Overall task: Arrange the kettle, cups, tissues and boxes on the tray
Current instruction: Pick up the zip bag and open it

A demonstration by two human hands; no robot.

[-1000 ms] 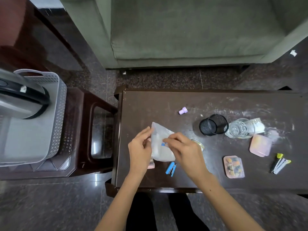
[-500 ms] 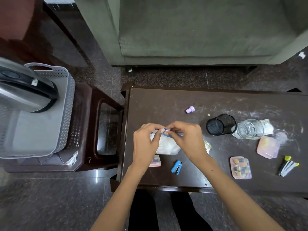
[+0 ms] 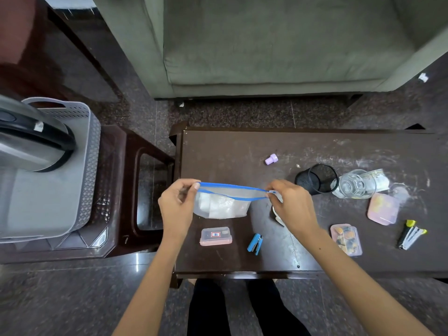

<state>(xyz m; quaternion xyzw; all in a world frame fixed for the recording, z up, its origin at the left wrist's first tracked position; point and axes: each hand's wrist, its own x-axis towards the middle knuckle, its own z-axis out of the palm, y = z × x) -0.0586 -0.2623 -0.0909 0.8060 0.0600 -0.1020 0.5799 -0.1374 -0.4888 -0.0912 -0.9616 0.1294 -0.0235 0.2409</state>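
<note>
Hands spread apart since prev, left hand (image 3: 176, 206) & right hand (image 3: 292, 206) pinching bag (image 3: 221, 204) ends — taut between

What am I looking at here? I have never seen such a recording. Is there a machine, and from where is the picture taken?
There is no machine. A person wears a camera on the head, so it looks down at their own two bare arms. The left hand and the right hand each pinch one end of a clear zip bag with a blue closing strip, holding it stretched above a dark table. Something white is inside the bag.

On the table lie a small pink box, a blue stapler, a black mesh cup, a glass jar on its side, and further small boxes. At the left, a steel kettle stands in a grey tray on a stool.
</note>
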